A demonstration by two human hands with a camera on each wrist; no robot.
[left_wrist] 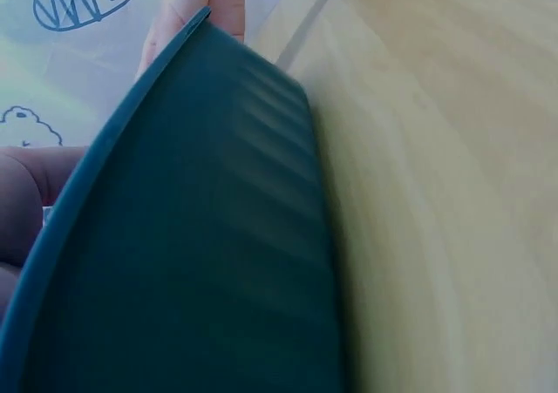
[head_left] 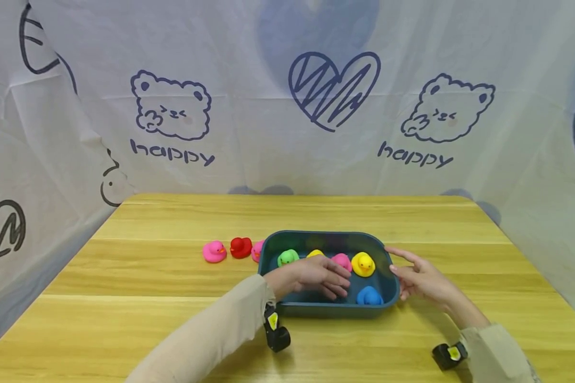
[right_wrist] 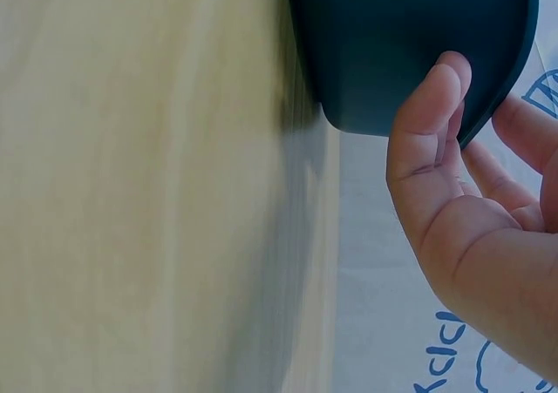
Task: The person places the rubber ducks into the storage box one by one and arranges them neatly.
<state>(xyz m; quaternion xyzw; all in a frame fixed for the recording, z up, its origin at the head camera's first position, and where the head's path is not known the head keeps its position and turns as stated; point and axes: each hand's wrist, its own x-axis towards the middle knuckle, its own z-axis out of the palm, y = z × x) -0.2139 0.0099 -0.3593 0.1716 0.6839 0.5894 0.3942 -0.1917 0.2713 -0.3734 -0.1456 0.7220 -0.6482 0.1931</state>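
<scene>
A dark teal tray [head_left: 330, 311] holds several small rubber ducks: a green duck [head_left: 287, 257], a partly hidden yellow duck [head_left: 314, 254], a pink duck [head_left: 342, 261], another yellow duck [head_left: 363, 264] and a blue duck [head_left: 369, 296]. My left hand [head_left: 318, 275] reaches over the front rim and hovers above the tray, fingers loosely extended with nothing in them. At the tray's right end, my right hand [head_left: 426, 282] touches the rim and outer wall with its fingertips. The right wrist view shows these fingers [right_wrist: 427, 123] against the outside of the tray.
Left of the tray on the wooden table [head_left: 139, 298] sit a pink duck [head_left: 214, 251], a red duck [head_left: 241, 247] and a second pink duck [head_left: 256, 251], partly hidden by the tray. A white printed cloth [head_left: 249, 122] hangs behind the table.
</scene>
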